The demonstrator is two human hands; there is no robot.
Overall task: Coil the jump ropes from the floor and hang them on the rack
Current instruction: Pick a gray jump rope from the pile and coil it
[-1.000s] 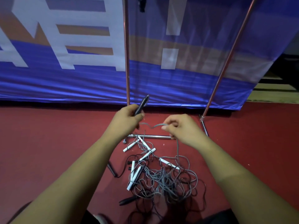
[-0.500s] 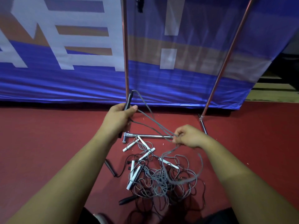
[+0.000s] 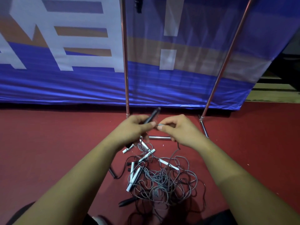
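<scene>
While the left hand (image 3: 134, 129) grips the slim black plastic jump-rope handle (image 3: 153, 114), its long axis toward one o'clock, the right hand (image 3: 181, 131) pinches the thin grey cord (image 3: 160, 126) just beside it at three o'clock; slack trails toward six o'clock into the tangled grey rope pile (image 3: 164, 179).

Tangle of jump ropes (image 3: 159, 177) lies on the floor (image 3: 48, 143), between the two forearms and just in front of the rack's base bar (image 3: 159, 137). Left post (image 3: 125, 62) and right post (image 3: 227, 57) rise behind the pile, and the banner (image 3: 81, 78) hangs behind both. Left hand (image 3: 136, 125) and right hand (image 3: 180, 129) sit close together above the pile's far edge. Left grips a rope handle (image 3: 152, 115). Right pinches a cord (image 3: 159, 125) just beside it.
</scene>
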